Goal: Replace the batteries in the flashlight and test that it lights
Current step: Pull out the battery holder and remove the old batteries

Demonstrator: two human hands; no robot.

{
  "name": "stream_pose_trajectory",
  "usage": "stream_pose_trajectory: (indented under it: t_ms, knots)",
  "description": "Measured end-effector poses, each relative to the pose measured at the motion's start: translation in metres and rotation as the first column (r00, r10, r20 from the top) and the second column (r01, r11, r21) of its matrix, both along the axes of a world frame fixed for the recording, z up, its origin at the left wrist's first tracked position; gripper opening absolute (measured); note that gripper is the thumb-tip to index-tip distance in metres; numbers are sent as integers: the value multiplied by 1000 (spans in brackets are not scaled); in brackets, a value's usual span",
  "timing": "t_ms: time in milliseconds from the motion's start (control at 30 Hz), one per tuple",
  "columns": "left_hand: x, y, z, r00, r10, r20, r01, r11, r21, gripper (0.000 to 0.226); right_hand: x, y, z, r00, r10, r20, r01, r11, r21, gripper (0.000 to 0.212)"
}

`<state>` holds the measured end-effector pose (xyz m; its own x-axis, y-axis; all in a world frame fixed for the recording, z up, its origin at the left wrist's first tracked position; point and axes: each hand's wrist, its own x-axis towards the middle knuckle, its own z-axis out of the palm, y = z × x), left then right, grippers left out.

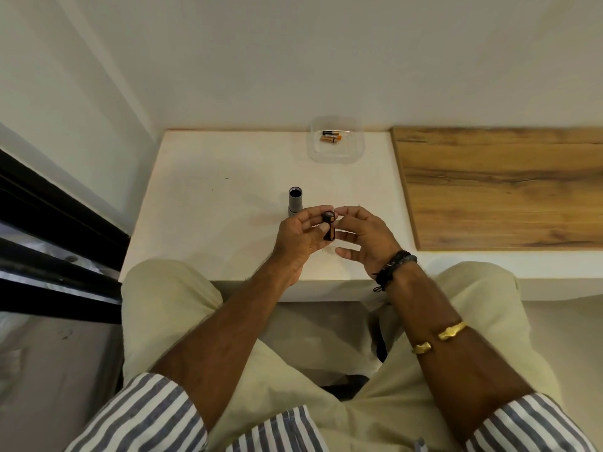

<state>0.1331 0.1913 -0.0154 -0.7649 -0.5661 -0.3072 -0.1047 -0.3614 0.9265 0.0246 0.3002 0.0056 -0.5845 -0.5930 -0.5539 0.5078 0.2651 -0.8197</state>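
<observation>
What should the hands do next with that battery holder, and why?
Probably carry the battery holder over to the flashlight body and slide it in. The left hand holds it, the right hand is free, and the body stands open-ended on the table.

Left hand [301, 234] grips a battery holder [329, 227], right hand [362, 243] beside it, flashlight body [295, 203] upright behind

A person's left hand [298, 238] covers the lower part of the dark battery holder [329, 227], its cells too small to count. The grey flashlight body [295, 203] has its base hidden behind the same hand. Markings on the batteries [331, 137] in the far clear container [336, 140] are illegible. The wood panel [502, 187] runs off the right edge.
</observation>
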Motion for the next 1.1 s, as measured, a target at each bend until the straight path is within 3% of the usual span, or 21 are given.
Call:
stream_pose_trajectory:
  t_ms: [567,833,933,1100]
  knots:
    - [3,6,4,997,-60,-58,48,982,-184,46,3,-3,-7,989,-20,146,44,986,-160,20]
    - [-2,10,-4,1000,-28,-12,24,969,-246,32,6,-5,-4,974,-102,202,134,980,-149,28]
    - [-2,7,-4,1000,16,2,-15,978,-209,30,7,-4,-3,987,-115,116,128,985,-117,23]
    - [-1,3,-4,996,92,-1,-92,992,-91,28,13,-6,-9,964,-149,-221,143,989,-46,7]
